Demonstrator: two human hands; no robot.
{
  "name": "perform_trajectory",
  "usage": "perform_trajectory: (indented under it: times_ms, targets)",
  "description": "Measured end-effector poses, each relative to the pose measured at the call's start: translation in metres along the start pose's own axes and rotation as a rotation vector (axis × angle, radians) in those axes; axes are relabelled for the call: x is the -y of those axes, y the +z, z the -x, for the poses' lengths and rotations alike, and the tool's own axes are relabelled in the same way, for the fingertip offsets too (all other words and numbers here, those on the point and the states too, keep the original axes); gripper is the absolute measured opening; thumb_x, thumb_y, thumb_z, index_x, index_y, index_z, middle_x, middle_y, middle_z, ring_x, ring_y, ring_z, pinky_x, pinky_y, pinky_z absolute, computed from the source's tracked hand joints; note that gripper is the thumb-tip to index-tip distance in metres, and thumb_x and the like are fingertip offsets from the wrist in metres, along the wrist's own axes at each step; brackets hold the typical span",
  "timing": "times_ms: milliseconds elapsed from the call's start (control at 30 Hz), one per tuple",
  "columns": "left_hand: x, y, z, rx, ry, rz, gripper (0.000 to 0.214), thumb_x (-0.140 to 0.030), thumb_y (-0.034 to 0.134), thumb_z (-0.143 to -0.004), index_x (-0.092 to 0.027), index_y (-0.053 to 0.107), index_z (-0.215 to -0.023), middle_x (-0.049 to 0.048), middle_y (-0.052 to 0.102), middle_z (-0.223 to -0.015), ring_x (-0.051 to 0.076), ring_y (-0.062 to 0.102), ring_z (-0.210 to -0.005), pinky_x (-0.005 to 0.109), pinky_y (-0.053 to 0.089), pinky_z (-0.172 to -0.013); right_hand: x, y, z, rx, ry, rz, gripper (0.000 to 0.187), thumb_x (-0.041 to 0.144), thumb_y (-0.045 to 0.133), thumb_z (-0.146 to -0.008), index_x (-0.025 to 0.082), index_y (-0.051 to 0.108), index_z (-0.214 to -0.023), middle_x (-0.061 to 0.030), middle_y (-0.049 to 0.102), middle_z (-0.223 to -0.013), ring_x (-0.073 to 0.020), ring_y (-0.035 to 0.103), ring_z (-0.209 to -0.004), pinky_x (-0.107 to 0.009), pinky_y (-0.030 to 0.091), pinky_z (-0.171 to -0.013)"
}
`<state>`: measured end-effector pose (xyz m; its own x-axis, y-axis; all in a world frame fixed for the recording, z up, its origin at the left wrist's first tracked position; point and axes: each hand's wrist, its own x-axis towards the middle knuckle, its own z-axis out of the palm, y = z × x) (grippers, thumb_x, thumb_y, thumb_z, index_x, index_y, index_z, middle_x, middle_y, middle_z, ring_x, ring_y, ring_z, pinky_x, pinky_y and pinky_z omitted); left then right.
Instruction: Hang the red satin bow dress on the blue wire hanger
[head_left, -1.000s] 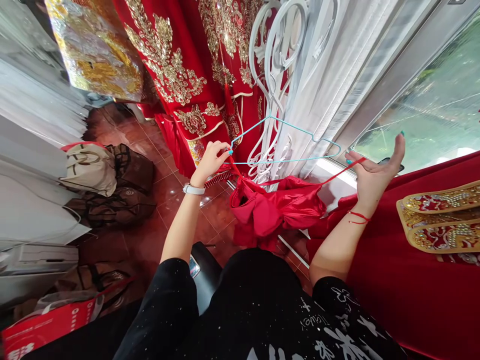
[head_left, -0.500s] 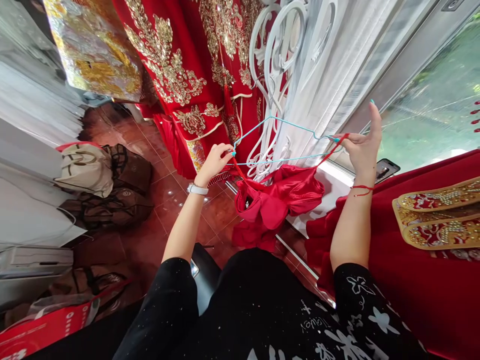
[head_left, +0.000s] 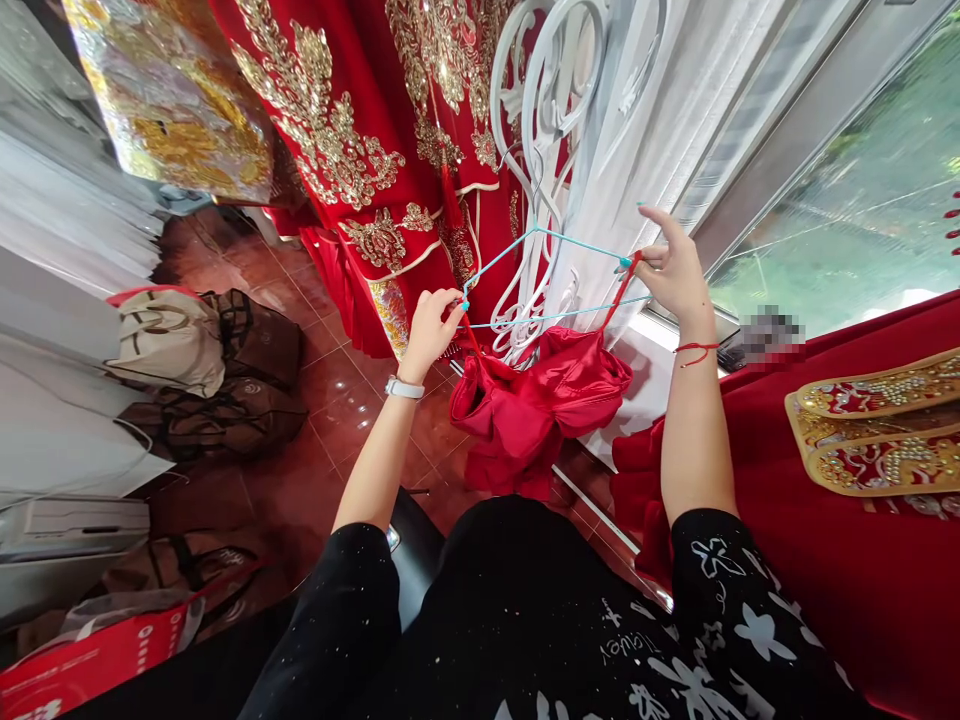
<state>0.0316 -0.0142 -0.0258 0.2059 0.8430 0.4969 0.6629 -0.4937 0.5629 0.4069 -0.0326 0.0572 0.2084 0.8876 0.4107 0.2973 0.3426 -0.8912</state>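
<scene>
A light blue wire hanger (head_left: 559,321) hangs across the middle, its hook up near a white scrolled metal frame. Below it dangles a red satin dress (head_left: 544,390) by thin straps. My left hand (head_left: 433,325), a pale band at its wrist, is closed in a pinch at the hanger's left end, where one strap comes down. At the right end, my right hand (head_left: 671,270) pinches the other red strap (head_left: 621,290) between thumb and fingers beside the hanger, with a finger raised. The hanger's right tip is partly hidden by this hand.
Red garments with gold sequins (head_left: 330,140) hang behind the white scrolled frame (head_left: 536,110). A red skirt with beaded gold panels (head_left: 877,430) is at the right, near a window (head_left: 847,190). Bags (head_left: 176,340) sit on the tiled floor at the left.
My right hand has moved left and slightly up with the strap, closer to the hanger's arm. The dress has shifted a little left. My left hand keeps its pinch at the left end.
</scene>
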Motion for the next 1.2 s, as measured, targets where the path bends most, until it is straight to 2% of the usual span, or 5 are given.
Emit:
perform_trajectory:
  times_ms: [233, 467, 600, 833, 1200]
  targets:
    - [0.009, 0.016, 0.008, -0.123, 0.072, -0.143, 0.043, -0.054, 0.042, -0.109, -0.022, 0.070, -0.114, 0.0081, 0.068, -0.096, 0.026, 0.062, -0.093, 0.043, 0.049, -0.094, -0.019, -0.017, -0.010, 0.263, -0.143, 0.310, 0.050, 0.019, 0.084, -0.077, 0.026, 0.068, -0.124, 0.0029, 0.070, -0.082, -0.0170, 0.065, -0.074, -0.032, 0.057, -0.077]
    - [0.015, 0.027, 0.013, -0.206, 0.038, -0.057, 0.042, -0.052, 0.051, -0.105, -0.022, 0.064, -0.132, 0.0133, 0.068, -0.126, 0.033, 0.060, -0.126, 0.052, 0.042, -0.116, -0.036, -0.006, 0.001, 0.104, -0.283, 0.457, 0.044, 0.018, 0.075, -0.079, 0.027, 0.068, -0.122, -0.0037, 0.070, -0.100, -0.0247, 0.067, -0.097, -0.048, 0.049, -0.111]
    - [0.030, 0.044, 0.053, -0.341, -0.061, 0.100, 0.082, -0.054, 0.067, -0.094, -0.015, 0.035, -0.158, 0.0225, 0.035, -0.167, 0.035, 0.030, -0.159, 0.050, 0.021, -0.134, -0.058, -0.009, 0.014, -0.015, -0.344, 0.490, 0.054, 0.020, 0.074, -0.075, 0.028, 0.066, -0.127, -0.0102, 0.064, -0.130, -0.0327, 0.059, -0.128, -0.056, 0.043, -0.121]
    - [0.045, 0.054, 0.140, 0.495, -0.242, 0.392, 0.047, -0.059, 0.045, -0.099, -0.018, 0.065, -0.109, 0.0103, 0.073, -0.108, 0.024, 0.067, -0.100, 0.039, 0.054, -0.098, -0.082, 0.040, 0.091, -0.518, -0.205, 0.350, 0.020, 0.021, 0.062, -0.078, 0.022, 0.063, -0.098, -0.0099, 0.062, -0.107, -0.0294, 0.062, -0.111, -0.057, 0.051, -0.111]
    - [0.033, 0.016, 0.137, 0.631, -0.237, 0.448, 0.017, -0.035, 0.060, -0.080, -0.019, 0.065, -0.085, 0.0016, 0.063, -0.082, 0.017, 0.055, -0.079, 0.029, 0.048, -0.075, -0.069, 0.167, 0.090, 0.126, 0.319, -0.778, 0.035, 0.053, 0.075, -0.085, 0.031, 0.056, -0.105, -0.0028, 0.077, -0.124, -0.0228, 0.072, -0.124, -0.049, 0.051, -0.117]
